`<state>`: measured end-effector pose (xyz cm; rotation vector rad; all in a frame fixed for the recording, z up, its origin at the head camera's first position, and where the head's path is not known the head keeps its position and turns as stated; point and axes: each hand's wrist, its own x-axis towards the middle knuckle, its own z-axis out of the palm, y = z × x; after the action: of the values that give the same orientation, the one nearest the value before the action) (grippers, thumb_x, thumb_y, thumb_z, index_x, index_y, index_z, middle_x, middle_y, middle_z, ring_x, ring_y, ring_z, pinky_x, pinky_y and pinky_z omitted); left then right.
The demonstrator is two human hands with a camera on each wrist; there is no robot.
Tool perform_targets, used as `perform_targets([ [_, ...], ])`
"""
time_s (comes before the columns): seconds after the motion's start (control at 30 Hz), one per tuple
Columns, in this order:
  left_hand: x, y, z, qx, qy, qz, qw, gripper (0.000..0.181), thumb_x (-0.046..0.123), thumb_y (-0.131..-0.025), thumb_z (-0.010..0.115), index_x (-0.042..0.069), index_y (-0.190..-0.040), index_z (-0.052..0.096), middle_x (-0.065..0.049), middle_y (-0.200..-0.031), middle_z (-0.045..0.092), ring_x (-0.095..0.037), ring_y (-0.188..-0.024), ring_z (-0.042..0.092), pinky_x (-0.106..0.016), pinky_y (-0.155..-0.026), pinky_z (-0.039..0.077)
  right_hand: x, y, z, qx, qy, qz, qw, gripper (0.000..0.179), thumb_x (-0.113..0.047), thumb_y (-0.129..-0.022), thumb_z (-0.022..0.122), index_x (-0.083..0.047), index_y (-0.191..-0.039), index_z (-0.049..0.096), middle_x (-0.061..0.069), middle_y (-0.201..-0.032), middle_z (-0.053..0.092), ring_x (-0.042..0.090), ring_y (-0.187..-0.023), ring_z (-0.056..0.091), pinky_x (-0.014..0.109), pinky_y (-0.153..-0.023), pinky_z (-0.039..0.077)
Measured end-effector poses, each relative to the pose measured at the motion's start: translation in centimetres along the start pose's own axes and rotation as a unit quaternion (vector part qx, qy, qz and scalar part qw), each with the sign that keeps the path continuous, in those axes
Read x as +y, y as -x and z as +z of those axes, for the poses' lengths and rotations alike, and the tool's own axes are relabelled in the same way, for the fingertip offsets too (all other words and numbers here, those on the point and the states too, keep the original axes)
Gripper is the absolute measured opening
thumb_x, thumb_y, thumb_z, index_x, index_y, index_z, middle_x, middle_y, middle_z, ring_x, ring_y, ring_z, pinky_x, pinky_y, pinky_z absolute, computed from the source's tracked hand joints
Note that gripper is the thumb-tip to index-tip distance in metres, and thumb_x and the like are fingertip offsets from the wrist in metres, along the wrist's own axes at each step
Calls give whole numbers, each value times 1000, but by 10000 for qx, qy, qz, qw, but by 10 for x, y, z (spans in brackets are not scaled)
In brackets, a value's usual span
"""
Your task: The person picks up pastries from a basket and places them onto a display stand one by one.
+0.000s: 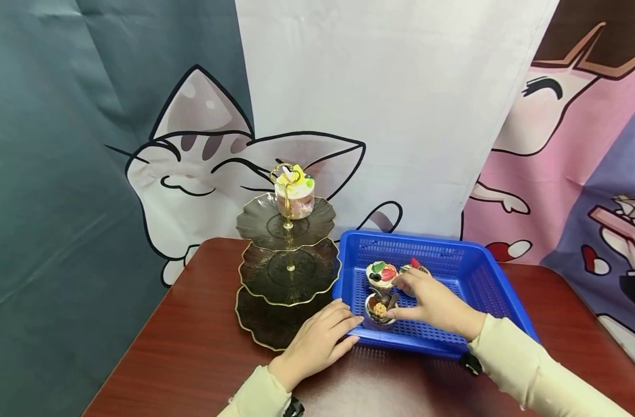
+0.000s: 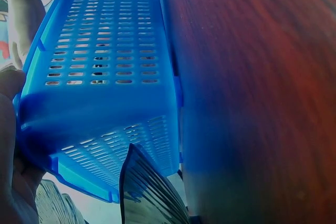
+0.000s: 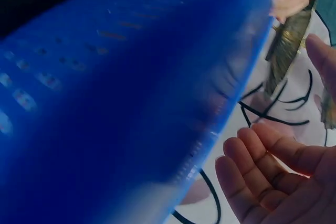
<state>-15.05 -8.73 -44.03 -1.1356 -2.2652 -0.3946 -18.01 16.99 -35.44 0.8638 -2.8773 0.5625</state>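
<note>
The chocolate-topped dessert cup [image 1: 378, 314] stands in the near left part of the blue basket [image 1: 427, 343], just left of the right hand [image 1: 434, 301], which reaches over the basket's near side. The right thumb is at the cup's right edge, while the other fingertips lie farther into the basket, beside the fruit-topped cup [image 1: 378, 274]. The thumb and fingers of this hand stand apart, and the right wrist view shows them loosely bent with nothing between them; whether the thumb touches the chocolate-topped cup I cannot tell.

The fruit-topped cup stands just behind the chocolate-topped one, deeper in the basket. Right of it, also inside, is a third cup [image 1: 423, 270] with a red topping, partly hidden by the right hand.

The left hand [image 1: 320, 339] rests at the basket's near left corner, its fingers nearly straight on the rim. Just left of the basket is a dark three-tier stand [image 1: 258, 270] with gold edges; its top tier carries a cup with a yellow and green topping [image 1: 300, 204]. The basket rests on a reddish-brown table [image 1: 182, 336], with a cartoon backdrop [image 1: 401, 87] behind.
</note>
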Motion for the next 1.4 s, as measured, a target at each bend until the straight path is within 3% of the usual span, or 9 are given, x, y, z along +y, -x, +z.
perform_targets([
  [0.33,-4,0,-1,110,-15,59,9999,32,35,-94,59,16,-119,67,3,-108,67,-13,-114,58,-30,-115,37,10,-3,22,-37,-73,162,9998,64,-44,-72,80,0,-112,58,9,-97,60,20,-90,58,39,-78,55],
  [0.63,-6,2,-1,183,30,59,9998,32,34,-94,59,15,-118,68,2,-107,67,-15,-113,59,-30,-115,39,22,-10,35,-452,-147,165,9987,71,-50,-73,78,2,-115,57,11,-105,60,22,-97,60,43,-85,55],
  [1.07,-3,2,0,130,116,20,9998,32,31,-92,61,14,-118,68,2,-108,66,-15,-113,58,-30,-116,36,25,-17,42,-756,-30,350,9965,73,-50,-69,81,1,-116,57,10,-108,62,23,-100,61,44,-89,54],
  [1.4,-1,-1,1,190,114,62,9997,32,32,-91,62,15,-118,68,2,-108,66,-14,-113,58,-29,-116,37,26,-15,48,-720,21,137,9973,72,-42,-66,84,2,-116,56,10,-107,63,22,-99,62,43,-90,54],
])
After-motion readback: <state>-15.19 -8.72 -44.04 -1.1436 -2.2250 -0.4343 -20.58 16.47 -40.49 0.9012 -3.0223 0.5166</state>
